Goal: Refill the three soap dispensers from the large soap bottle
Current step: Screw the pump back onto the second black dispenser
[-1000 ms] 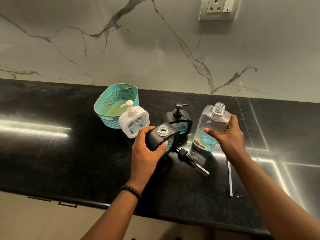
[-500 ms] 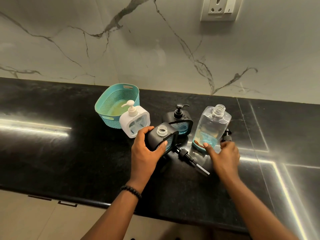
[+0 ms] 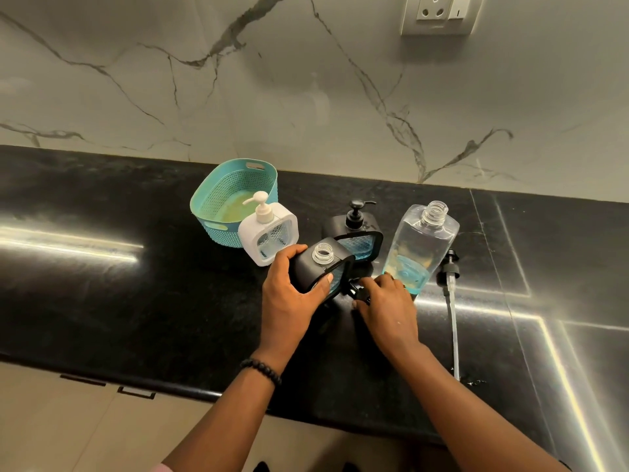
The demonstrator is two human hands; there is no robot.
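My right hand (image 3: 388, 306) has left the large soap bottle (image 3: 417, 245) and now pinches the black pump (image 3: 357, 294) at centre frame. My left hand (image 3: 289, 294) grips the open black dispenser (image 3: 323, 267), tilted, its neck just up-left of the pump; the bottle stands uncapped on the counter (image 3: 102, 301) at right.

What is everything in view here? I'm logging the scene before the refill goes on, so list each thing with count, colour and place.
Basket: 1, teal, back left on the counter.
White dispenser: 1, white, pump on, in front of the basket.
Capped black dispenser: 1, black, pump on, centre back.
Open black dispenser: 1, black, no pump, tilted in the left hand.
Large soap bottle: 1, clear, a little blue soap at the bottom, uncapped, right of the dispensers.
Long pump: 1, black head, clear tube, lying right of the bottle.
Small black pump: 1, under the right hand's fingers.
Counter: 1, black.
Wall socket: 1, white, top right.
Left hand: grips the open dispenser.
Right hand: on the small pump.
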